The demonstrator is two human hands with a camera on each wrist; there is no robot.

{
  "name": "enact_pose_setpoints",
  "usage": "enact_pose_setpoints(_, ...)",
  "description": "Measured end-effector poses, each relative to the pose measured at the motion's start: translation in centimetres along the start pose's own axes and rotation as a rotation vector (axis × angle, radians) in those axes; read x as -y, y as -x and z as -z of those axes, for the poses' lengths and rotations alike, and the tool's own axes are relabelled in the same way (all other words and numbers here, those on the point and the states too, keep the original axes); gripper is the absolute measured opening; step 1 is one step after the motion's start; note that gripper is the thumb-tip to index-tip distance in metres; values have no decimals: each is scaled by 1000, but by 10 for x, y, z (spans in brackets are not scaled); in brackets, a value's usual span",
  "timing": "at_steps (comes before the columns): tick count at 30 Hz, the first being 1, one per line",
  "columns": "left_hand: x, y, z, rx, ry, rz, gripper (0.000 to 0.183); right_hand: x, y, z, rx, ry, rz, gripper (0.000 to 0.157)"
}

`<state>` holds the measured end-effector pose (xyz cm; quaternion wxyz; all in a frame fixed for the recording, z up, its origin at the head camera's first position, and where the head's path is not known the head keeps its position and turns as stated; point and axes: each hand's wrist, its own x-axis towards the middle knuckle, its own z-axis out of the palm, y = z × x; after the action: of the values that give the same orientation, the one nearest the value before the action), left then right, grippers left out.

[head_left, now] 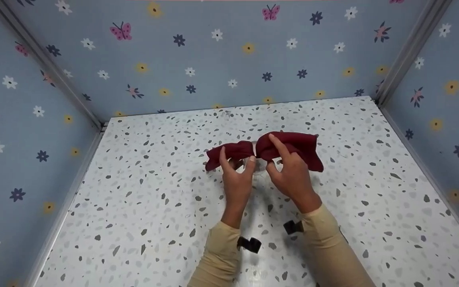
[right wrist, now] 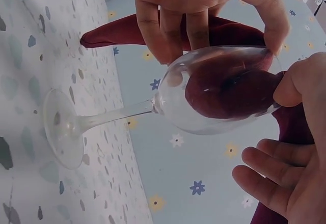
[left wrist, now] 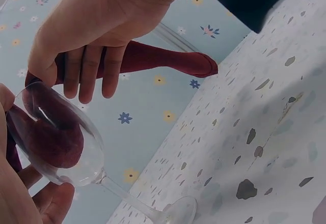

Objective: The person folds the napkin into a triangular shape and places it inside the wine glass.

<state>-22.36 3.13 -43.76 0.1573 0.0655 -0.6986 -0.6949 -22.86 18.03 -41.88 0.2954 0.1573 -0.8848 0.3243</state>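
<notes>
A clear stemmed wine glass (right wrist: pixel 175 102) stands on its foot on the speckled table. Inside its bowl sits the rounded middle of a dark red cloth napkin (head_left: pixel 303 145), whose two ends spread over the rim to left and right and droop at the tips. My left hand (head_left: pixel 237 185) pinches the left part of the cloth, thumb at the rim and index finger stretched along it. On the other side my right hand (head_left: pixel 293 175) pinches the right part, thumb at the rim and index finger on top. The other fingers of both hands hang beside the bowl.
The white table (head_left: pixel 142 191) has grey speckles. Blue walls (head_left: pixel 229 59) printed with flowers and butterflies close it in at the back and both sides. Tan sleeves (head_left: pixel 221 251) cover the forearms, with a black camera mount (head_left: pixel 249 244) at each wrist.
</notes>
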Motion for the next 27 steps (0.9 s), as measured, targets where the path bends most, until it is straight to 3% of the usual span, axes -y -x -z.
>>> enact_pose_setpoints(12,3,0,1,-8,-67,-34,93,-7,9,-3,2,-8,9,76)
enact_pose_setpoints(18,4,-2,3,8,-75,-43,93,-8,11,-7,20,-97,-24,76)
enact_pose_setpoints(27,4,-8,15,123,-89,5,84,-12,14,-9,27,-156,-50,78)
